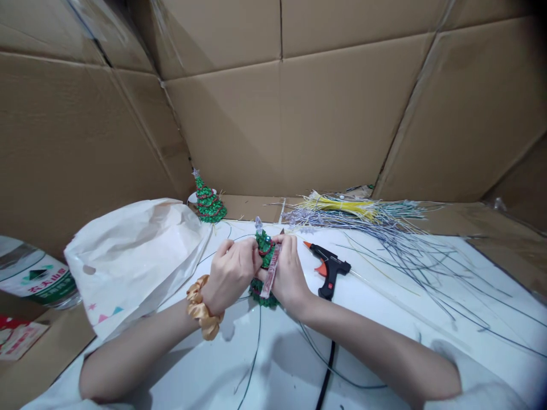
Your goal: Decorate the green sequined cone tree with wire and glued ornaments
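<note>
A small green Christmas tree point(265, 299) with red trim and a pale star tip stands between my hands over the white table. My left hand point(235, 267), with an orange scrunchie point(205, 307) at the wrist, is closed on the tree's upper left side. My right hand point(292, 276) is wrapped round a box cutter point(270, 273) with a pinkish, translucent handle; its dark tip points up beside the tree. The fingers hide the tree's middle. Thin green wires point(256, 353) trail from below the tree.
Right of my hands lies a black and orange hot glue gun point(329, 266) with a black cable. Behind it spread bundled yellow, green and purple wires point(354, 208). A finished-looking tree point(209, 199), white bag point(137, 250) and large bottle point(38, 279) are left. Cardboard walls point(333, 114) surround the table.
</note>
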Motion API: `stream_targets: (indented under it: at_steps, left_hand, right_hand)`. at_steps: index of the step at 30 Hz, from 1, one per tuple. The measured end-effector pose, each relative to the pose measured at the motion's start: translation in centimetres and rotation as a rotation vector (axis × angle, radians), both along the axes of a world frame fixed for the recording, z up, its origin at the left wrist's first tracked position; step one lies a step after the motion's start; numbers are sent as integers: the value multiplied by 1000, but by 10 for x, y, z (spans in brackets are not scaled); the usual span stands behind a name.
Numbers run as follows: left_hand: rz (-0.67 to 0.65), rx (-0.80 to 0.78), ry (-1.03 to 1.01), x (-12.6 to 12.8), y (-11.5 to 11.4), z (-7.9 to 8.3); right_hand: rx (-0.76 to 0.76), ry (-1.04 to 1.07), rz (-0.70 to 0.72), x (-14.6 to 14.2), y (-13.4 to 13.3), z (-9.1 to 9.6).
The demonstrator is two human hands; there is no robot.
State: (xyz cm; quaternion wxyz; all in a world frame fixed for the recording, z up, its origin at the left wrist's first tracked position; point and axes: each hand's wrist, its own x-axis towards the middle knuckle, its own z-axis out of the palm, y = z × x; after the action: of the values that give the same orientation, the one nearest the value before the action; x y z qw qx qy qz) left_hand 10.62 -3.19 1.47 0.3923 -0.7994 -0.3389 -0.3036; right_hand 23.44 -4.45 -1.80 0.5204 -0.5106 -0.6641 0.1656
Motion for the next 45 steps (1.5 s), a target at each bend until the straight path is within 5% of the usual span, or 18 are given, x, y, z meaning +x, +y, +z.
stream_targets:
  at_steps: [25,34,41,45]
  left_hand:
    - [-132,-18,-240,-8,-5,-8]
    - [-181,-361,-559,-18,0,-15]
    - [-242,-492,-663,-18,1,-6]
    - [-256,-483,-717,-29,11,16]
  right_hand:
    - [28,-11,-42,0,3,-4]
    - [37,-18,-42,2,2,-4]
    - [142,30,-17,8,4,-2]
    - [255,44,-25,13,6,5]
